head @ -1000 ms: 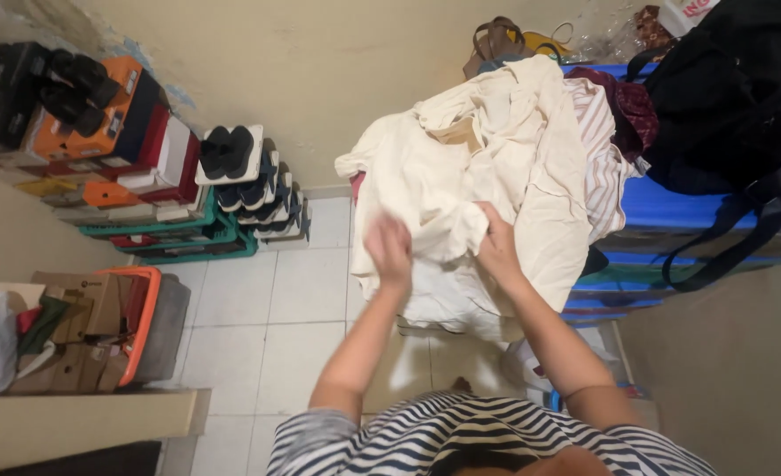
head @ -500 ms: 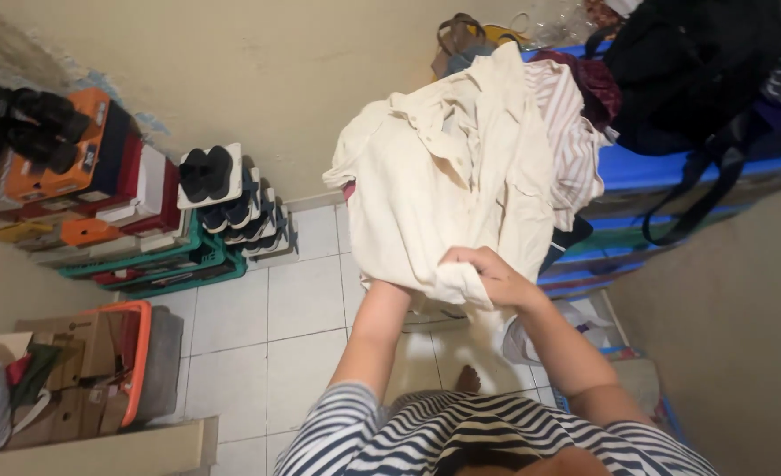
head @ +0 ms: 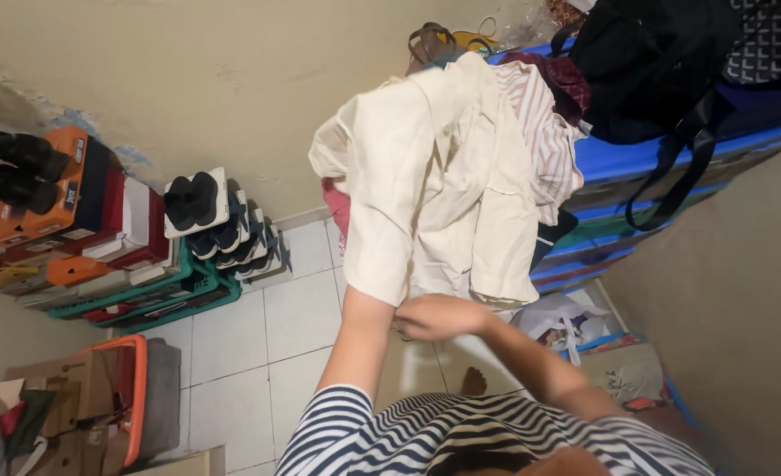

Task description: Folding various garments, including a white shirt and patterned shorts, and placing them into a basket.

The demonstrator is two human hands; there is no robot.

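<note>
A cream garment (head: 434, 176) hangs off the pile on the blue bins. My left forearm (head: 359, 330) runs up into one of its sleeves, so my left hand is hidden inside the cloth. My right hand (head: 439, 317) sits just below the sleeve's open end, beside my left forearm, with its fingers closed on the lower edge of the cream garment. A striped cloth (head: 544, 141) lies under the garment on its right side.
Stacked blue bins (head: 619, 163) carry a black bag (head: 646, 70) at right. Shoe boxes and black sandals (head: 192, 198) stand on a green crate against the wall at left. An orange basket (head: 135, 388) with cardboard is at lower left. A white plastic bag (head: 562, 317) lies on the tiled floor.
My left arm has slid up inside the cream sleeve and my left hand is now covered. My right hand has come down to the sleeve's lower edge. The view has shifted.
</note>
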